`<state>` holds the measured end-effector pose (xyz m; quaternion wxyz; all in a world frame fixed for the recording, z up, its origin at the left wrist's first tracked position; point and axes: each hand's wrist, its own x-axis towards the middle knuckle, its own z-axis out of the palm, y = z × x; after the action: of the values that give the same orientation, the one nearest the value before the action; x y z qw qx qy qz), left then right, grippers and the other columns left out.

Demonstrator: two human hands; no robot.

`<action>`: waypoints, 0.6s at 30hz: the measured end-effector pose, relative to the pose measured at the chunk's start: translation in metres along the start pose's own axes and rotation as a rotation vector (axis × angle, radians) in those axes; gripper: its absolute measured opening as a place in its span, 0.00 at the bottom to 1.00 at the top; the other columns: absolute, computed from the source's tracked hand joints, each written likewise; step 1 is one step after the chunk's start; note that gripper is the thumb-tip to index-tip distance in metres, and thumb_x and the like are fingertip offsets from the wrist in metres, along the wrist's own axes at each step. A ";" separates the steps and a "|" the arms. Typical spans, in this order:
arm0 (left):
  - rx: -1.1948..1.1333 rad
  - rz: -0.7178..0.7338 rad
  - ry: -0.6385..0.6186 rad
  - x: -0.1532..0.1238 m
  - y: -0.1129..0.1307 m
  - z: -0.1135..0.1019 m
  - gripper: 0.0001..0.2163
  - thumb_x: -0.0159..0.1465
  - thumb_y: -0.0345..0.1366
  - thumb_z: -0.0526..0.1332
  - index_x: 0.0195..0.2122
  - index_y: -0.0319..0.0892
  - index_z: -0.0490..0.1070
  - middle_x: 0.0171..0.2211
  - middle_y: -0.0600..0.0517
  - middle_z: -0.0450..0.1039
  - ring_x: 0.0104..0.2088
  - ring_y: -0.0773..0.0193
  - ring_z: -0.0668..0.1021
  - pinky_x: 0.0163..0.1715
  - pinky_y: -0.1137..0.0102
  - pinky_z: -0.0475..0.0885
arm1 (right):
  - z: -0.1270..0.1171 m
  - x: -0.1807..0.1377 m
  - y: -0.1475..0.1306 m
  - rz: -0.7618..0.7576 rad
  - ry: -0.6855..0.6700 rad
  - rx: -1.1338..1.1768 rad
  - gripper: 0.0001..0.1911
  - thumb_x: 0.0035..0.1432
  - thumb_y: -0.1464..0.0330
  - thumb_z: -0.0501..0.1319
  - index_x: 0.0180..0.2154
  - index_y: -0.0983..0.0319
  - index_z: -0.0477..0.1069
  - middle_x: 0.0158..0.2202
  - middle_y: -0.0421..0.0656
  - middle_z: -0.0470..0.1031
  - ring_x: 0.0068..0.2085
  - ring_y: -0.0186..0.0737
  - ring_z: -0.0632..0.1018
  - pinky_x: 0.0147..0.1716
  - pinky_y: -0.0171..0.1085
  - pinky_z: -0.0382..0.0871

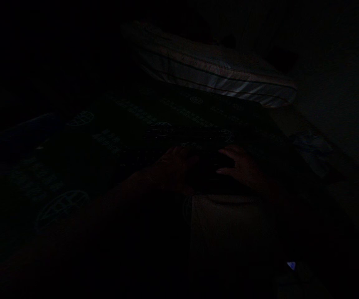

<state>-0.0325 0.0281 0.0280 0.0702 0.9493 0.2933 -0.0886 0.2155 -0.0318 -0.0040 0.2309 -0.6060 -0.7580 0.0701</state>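
Note:
The picture is very dark, so few details show. My left hand (175, 168) reaches forward over a dark area, its fingers extended and partly lost in shadow. My right hand (240, 166) faces it from the other side, thumb and fingers apart. Between and beyond the hands lies a black, long object (192, 133) with rows of tiny light marks; its kind cannot be made out. Whether either hand touches it is unclear. Beneath is a dark green surface (136, 124) printed with pale lettering and round emblems.
A pale striped cushion or mattress (217, 79) lies along the far edge. Nearer me is a flat brownish panel (229, 220). A crumpled pale item (313, 149) lies at the right, and something bluish (26, 128) shows dimly at the left.

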 end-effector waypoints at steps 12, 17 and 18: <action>-0.016 -0.014 -0.005 0.000 -0.001 0.003 0.46 0.48 0.60 0.62 0.64 0.43 0.49 0.64 0.34 0.46 0.61 0.36 0.54 0.58 0.50 0.49 | 0.013 -0.014 -0.004 -0.160 0.007 -0.169 0.13 0.55 0.63 0.62 0.42 0.58 0.75 0.53 0.50 0.68 0.58 0.53 0.64 0.53 0.56 0.64; -0.034 -0.026 -0.022 0.001 -0.001 0.004 0.47 0.48 0.60 0.62 0.64 0.41 0.49 0.64 0.32 0.43 0.62 0.35 0.51 0.59 0.50 0.46 | 0.014 -0.013 -0.006 -0.153 -0.005 -0.190 0.11 0.55 0.64 0.62 0.40 0.60 0.77 0.53 0.51 0.68 0.58 0.53 0.65 0.53 0.55 0.64; -0.032 -0.026 -0.024 0.001 0.000 0.004 0.46 0.49 0.59 0.62 0.64 0.41 0.49 0.64 0.33 0.43 0.62 0.35 0.52 0.59 0.50 0.46 | 0.014 -0.013 -0.007 -0.148 -0.007 -0.186 0.11 0.55 0.64 0.62 0.40 0.59 0.77 0.53 0.51 0.68 0.58 0.54 0.65 0.53 0.55 0.64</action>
<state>-0.0327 0.0279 0.0237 0.0876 0.9431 0.3060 -0.0963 0.2057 -0.0438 -0.0170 0.1754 -0.5670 -0.8046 -0.0153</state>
